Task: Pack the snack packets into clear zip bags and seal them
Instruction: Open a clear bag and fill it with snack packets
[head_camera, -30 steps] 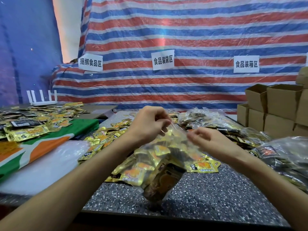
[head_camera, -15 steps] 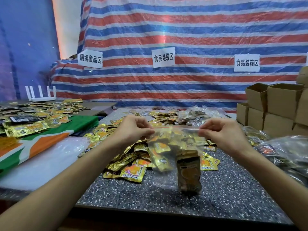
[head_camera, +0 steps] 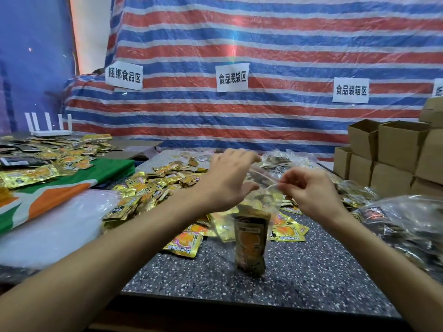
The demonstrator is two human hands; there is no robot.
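A clear zip bag hangs above the speckled table. One dark and gold snack packet stands upright in its bottom. My right hand pinches the bag's top edge at the right corner. At the left side of the bag's mouth my left hand is blurred, its fingers stretched out and spread, thumb below, gripping nothing that I can see. A heap of loose gold snack packets lies on the table behind and to the left of the bag.
Filled clear bags are piled at the right table edge. Cardboard boxes are stacked at the back right. A second table on the left carries more packets, a green and orange cloth and white plastic.
My left hand has let go of the bag's top edge and spread its fingers. The right hand still pinches its corner, and the bag has swung slightly right.
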